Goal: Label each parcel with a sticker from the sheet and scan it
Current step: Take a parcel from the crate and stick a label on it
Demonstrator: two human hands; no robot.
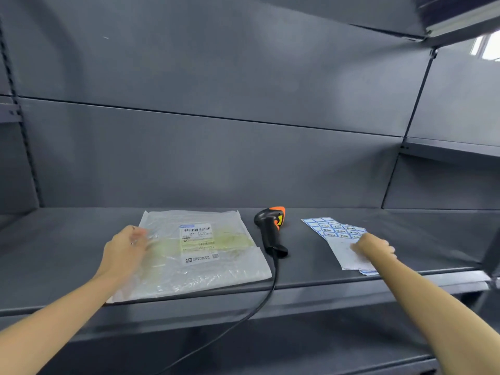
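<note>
On a dark metal shelf (351,280), the scanner (271,231) lies mid-way. Left of it the parcel (189,255) lies flat, steadied by the left hand (125,250), fingers spread; right of it the right hand (374,246) presses the sticker sheet (334,231), fingers hidden, likely to peel a label

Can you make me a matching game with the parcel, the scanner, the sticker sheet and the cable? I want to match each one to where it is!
Things:
1. parcel
2. scanner
3. sticker sheet
4. cable

Places:
A. hangs down over the shelf's front edge
B. under the right hand
C. lies in the middle, between the other two
D. under the left hand

Pairs: 1-D, 2-C, 3-B, 4-A
</note>
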